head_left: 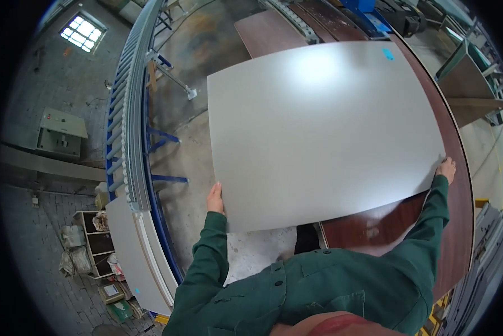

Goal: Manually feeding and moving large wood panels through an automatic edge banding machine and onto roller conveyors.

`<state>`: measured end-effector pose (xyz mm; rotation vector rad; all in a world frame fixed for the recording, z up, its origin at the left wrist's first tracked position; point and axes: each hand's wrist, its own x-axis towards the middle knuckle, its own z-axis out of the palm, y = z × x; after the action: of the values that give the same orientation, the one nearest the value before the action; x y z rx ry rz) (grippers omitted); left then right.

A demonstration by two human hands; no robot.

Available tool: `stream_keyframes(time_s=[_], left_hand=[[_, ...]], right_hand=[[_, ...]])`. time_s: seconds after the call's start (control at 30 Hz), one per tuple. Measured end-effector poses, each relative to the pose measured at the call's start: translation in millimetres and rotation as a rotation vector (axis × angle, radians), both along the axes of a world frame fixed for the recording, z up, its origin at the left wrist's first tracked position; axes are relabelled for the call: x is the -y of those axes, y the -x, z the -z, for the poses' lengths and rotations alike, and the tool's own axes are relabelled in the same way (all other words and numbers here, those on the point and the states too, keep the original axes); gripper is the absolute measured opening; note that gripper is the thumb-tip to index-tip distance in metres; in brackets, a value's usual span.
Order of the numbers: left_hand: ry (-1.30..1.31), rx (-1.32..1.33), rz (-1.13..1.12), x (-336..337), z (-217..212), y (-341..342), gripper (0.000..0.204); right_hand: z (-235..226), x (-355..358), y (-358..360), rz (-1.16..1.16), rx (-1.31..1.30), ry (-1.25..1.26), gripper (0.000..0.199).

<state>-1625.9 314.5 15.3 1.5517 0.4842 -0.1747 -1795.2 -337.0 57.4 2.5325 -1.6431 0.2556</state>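
Observation:
A large pale grey panel with a glossy face spans the space in front of me, a small blue mark near its far right corner. My left hand is closed on its left edge close to the near corner; the fingers are partly hidden under it. At the near right corner my right hand grips the edge. The panel's right part lies over a reddish-brown table, while its left part reaches out past the table above the floor. Whether it touches the table, I cannot tell.
Along the left runs a blue-framed roller conveyor, with another pale panel at its near end. A blue machine part stands at the table's far end. Stacked panels are at the right. A small shelf sits by the left wall.

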Motion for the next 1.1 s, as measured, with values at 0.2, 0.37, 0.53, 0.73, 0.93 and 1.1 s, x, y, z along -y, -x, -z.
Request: stream_keyframes(time_s=[0.2,0.37,0.53,0.73,0.93,1.1], left_hand=[[-0.1,-0.111,0.103,-87,3,116,0.047],[-0.058,-0.24,0.199,-155,25,140,0.052],[-0.399,-0.067,0.114,-161,14,143,0.056],[-0.334,-0.154,-0.053,-186,62,179,0.057],[-0.428,-0.324,-0.177,-181,48,185,0.055],[-0.539,-0.268,-0.275,-264,41,242,0.053]], right_hand=[[1,-80,158,0.098,-0.072,-0.081,0.024],[34,-68,231,-0.176,0.018,-0.245,0.025],[52,-77,240,-0.296,0.067,-0.212,0.04],[45,-52,260,-0.402,-0.125,-0.281,0.053],[57,-22,200,-0.703,-0.227,-0.086,0.045],[60,-74,159,-0.686,0.253,-0.499,0.043]])
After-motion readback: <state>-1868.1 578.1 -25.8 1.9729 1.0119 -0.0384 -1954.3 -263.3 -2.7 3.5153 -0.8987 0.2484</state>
